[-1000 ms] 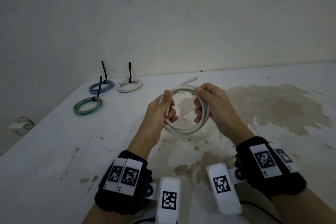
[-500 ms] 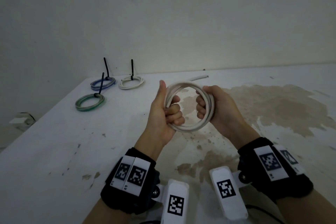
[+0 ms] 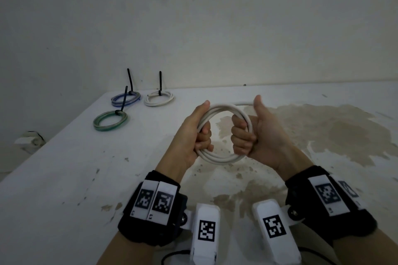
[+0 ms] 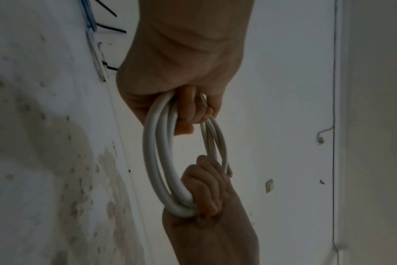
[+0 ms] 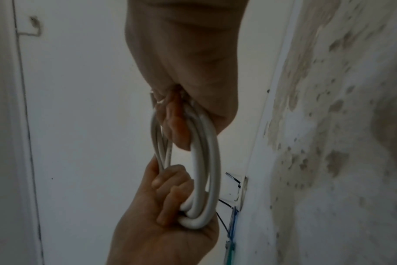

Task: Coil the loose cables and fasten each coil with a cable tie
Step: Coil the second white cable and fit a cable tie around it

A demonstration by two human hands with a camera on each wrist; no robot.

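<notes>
A white cable coil (image 3: 221,158) of several loops hangs in the air above the table (image 3: 64,178), upright and facing me. My left hand (image 3: 200,135) grips its left side and my right hand (image 3: 247,135) grips its right side. On both hands the fingers curl through the ring and the thumbs point up. The cable's loose end (image 3: 243,103) runs behind my right thumb. The left wrist view has the coil (image 4: 156,152) edge-on, with the cut end (image 4: 229,173) by my right hand's fingers (image 4: 206,188). In the right wrist view the coil (image 5: 206,161) joins both fists.
Three tied coils lie at the table's far left corner: a green one (image 3: 110,120), a blue one (image 3: 126,99) and a white one (image 3: 159,98). A black cable tie stands up from each. Brown stains (image 3: 323,131) mark the tabletop to the right. A wall rises behind.
Both hands slid from the top of the coil to its opposite sides and closed into fists through it, thumbs now up. The loose end swung down to lie near the top of the coil.
</notes>
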